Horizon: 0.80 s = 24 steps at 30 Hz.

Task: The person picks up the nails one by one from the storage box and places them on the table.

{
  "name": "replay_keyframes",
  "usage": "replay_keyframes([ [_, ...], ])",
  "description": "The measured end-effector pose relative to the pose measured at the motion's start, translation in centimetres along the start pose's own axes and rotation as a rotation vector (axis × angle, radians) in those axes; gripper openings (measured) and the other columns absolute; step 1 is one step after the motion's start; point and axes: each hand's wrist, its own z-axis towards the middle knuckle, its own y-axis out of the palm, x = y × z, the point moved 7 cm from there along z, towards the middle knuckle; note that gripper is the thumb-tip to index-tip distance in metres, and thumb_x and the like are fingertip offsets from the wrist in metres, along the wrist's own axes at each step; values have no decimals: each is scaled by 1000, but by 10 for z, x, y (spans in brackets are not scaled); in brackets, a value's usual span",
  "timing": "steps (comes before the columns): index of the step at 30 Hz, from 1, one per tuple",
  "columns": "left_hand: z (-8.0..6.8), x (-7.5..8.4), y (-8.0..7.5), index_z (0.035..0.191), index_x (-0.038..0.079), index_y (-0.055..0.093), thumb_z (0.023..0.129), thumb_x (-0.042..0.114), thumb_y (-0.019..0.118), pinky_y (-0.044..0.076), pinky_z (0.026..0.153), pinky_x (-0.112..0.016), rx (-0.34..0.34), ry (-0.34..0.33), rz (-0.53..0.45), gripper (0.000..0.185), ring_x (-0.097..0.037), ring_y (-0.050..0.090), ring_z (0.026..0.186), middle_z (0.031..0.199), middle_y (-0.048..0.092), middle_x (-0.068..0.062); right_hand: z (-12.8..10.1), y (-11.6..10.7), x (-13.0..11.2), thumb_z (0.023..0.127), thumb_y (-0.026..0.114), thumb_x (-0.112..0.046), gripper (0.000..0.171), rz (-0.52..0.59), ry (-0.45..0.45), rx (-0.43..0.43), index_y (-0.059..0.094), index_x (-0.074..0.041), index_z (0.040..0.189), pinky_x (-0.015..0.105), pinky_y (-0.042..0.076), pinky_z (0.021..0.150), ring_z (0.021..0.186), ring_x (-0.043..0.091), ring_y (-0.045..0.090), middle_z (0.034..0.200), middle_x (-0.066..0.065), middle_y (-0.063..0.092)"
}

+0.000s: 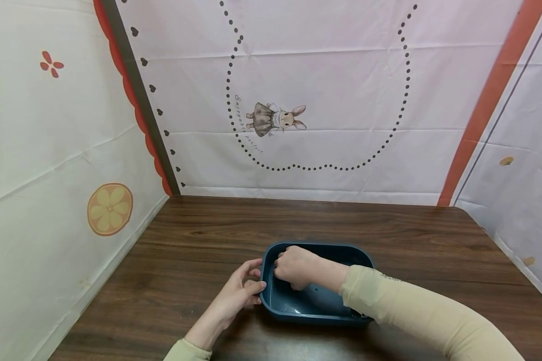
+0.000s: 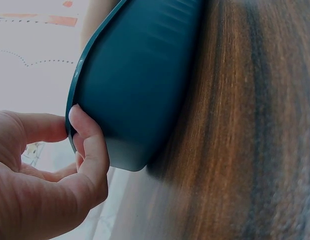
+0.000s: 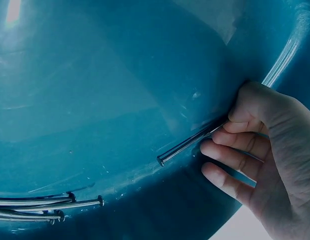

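A dark blue plastic basin (image 1: pixel 318 317) stands on the wooden table. My left hand (image 1: pixel 237 291) grips its left end, and in the left wrist view the thumb and fingers pinch the basin's rim (image 2: pixel 78 75). My right hand (image 1: pixel 294 265) reaches inside the basin near its left end. The right wrist view shows the thumb and index finger pinching one end of a long metal nail (image 3: pixel 182 148), its flat head pointing away from the fingers. Several more nails (image 3: pixel 49 202) lie together along the basin's floor edge. The other fingers curl loosely beside the held nail.
Brown wood-grain table (image 1: pixel 208 230) surrounds the basin. A printed white cloth (image 1: pixel 343 100) hangs behind the table, with a rabbit picture (image 1: pixel 271 119) on it. Similar cloth walls (image 1: pixel 49 150) stand at the left and right sides.
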Motion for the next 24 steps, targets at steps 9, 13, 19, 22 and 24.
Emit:
replay_keyframes([
  [9,0,0,1,150,5,34,97,8,55,54,70,-26,5,-6,-3,57,-16,58,88,125,43,-17,0,0,0,86,73,-40,19,-26,-16,20,73,-28,101,20,49,66,83,7,60,103,-10,71],
  [13,1,0,1,150,5,34,97,8,55,55,71,-26,5,-12,0,57,-17,59,88,126,43,-18,-1,0,-1,86,72,-41,19,-42,-23,27,73,-29,101,19,48,64,83,8,60,104,-10,71],
  [19,1,0,0,150,6,33,97,9,56,55,72,-26,5,-20,3,58,-16,59,88,126,43,-17,-7,-2,-4,86,72,-41,20,-61,-35,18,72,-31,103,21,49,65,85,8,59,112,-10,70],
  [22,1,0,0,150,6,33,97,9,56,55,71,-26,1,-14,4,58,-16,59,88,126,43,-17,-10,-4,-5,85,73,-41,21,-52,-37,3,72,-32,104,23,51,70,89,8,59,117,-9,69],
  [24,1,0,0,150,5,33,97,9,56,55,71,-25,0,-12,5,58,-17,59,88,127,43,-18,-12,-5,-5,86,73,-41,22,-45,-36,-5,72,-33,106,26,53,77,92,9,59,120,-8,68],
])
